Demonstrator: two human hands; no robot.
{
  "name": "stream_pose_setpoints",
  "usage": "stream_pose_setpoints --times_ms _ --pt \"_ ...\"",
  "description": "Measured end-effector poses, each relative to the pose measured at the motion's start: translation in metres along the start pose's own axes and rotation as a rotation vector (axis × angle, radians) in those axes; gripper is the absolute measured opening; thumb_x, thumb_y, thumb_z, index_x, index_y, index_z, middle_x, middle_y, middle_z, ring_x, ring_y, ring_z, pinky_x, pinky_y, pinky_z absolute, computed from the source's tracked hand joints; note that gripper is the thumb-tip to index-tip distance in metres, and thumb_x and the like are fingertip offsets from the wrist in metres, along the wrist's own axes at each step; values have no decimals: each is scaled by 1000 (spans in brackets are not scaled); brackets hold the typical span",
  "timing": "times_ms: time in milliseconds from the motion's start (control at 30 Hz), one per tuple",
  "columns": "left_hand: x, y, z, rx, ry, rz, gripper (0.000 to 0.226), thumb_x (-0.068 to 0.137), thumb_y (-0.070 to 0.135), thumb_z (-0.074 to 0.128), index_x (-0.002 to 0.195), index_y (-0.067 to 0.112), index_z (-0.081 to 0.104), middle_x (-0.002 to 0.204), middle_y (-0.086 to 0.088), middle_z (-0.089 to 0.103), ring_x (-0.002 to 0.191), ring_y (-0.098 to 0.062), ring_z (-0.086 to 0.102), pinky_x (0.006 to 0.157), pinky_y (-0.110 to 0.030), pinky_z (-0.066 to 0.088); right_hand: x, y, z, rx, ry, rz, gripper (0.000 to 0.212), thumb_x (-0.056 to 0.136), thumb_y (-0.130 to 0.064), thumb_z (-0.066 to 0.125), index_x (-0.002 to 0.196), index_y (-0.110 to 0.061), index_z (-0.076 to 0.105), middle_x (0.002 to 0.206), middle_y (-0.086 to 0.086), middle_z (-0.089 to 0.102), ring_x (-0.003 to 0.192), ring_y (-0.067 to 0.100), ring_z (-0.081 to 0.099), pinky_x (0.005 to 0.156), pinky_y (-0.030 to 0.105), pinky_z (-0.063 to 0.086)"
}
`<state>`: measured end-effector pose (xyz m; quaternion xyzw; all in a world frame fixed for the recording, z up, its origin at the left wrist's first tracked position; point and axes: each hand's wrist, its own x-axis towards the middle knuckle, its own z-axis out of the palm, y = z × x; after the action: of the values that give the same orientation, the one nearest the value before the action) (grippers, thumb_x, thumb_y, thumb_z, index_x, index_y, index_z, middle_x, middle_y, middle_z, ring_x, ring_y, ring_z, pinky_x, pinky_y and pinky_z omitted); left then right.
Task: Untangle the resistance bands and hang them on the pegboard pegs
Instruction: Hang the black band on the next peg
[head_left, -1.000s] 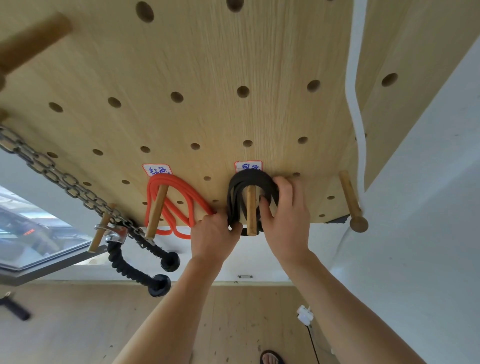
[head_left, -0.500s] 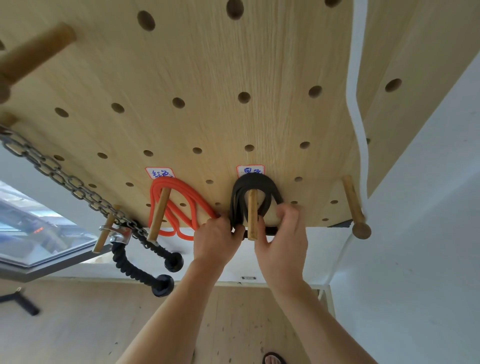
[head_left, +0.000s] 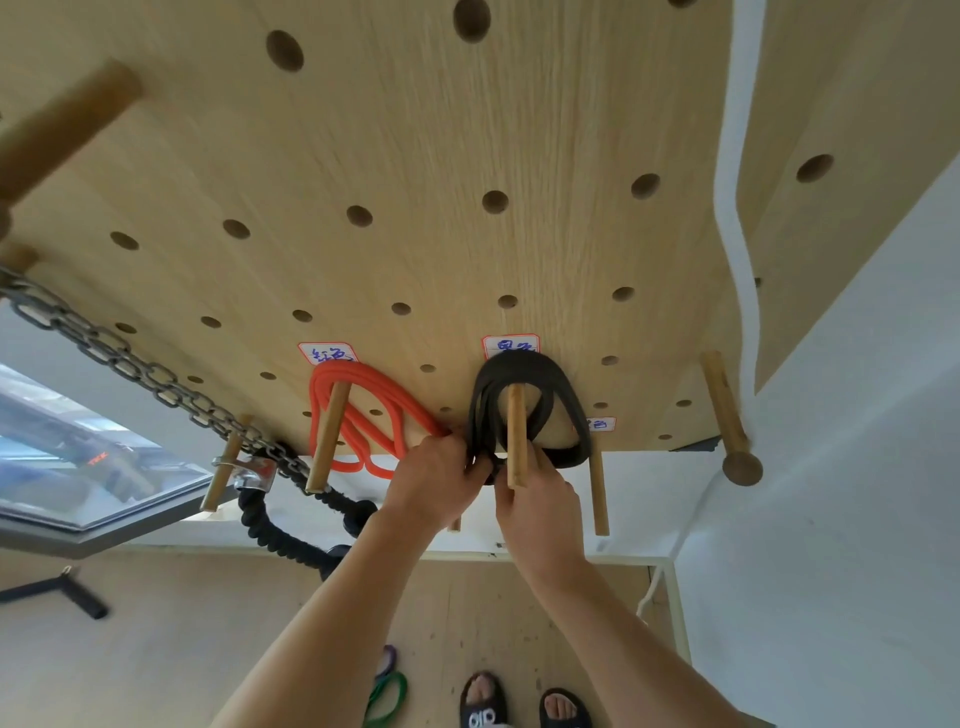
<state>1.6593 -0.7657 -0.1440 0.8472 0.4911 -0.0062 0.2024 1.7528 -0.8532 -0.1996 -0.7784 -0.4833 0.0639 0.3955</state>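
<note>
We see the coiled black rubber resistance band (head_left: 524, 364) looped over the wooden peg (head_left: 516, 436), just above both hands: left hand (head_left: 434, 480) pinches its lower strands, right hand (head_left: 540, 512) grips beside the peg's tip

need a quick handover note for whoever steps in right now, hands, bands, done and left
Left hand: grips the lower left of the black band.
Right hand: fingers curled at the band's bottom, by its peg; the exact grip is hidden.
Black band: looped over that peg on the pegboard, under a handwritten label.
Red band: hung on the peg to the left, nobody touching it.
Green band and a purple one: on the floor by the feet.
Done: red hung, black on its peg.
Left: let go of black, then hang green and purple; a free peg sits just right of the black band.
</note>
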Motion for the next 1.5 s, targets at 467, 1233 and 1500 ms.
stream_pose_setpoints --times_ms 467,1233,1500 --pt "3 -12 3 64 4 181 31 105 37 42 93 13 58 68 -3 58 70 -31 69 60 -36 54 9 -5 3 53 94 31 30 95 -42 61 91 -12 65 72 2 72 59 24 70 50 41 59" --pt "4 -23 10 165 47 165 29 105 44 41 95 19 51 82 -5 71 76 -29 71 65 -35 57 16 -13 6 -150 196 90 25 75 -3 83 72 -12 60 48 -3 56 35 17 53 42 6 19" --pt "6 -13 17 252 88 78 27 102 40 43 100 18 58 84 -6 72 78 -30 71 60 -28 41 15 -5 8 -125 200 125 17 81 -8 78 74 -8 62 50 -1 55 37 20 54 34 26 44"
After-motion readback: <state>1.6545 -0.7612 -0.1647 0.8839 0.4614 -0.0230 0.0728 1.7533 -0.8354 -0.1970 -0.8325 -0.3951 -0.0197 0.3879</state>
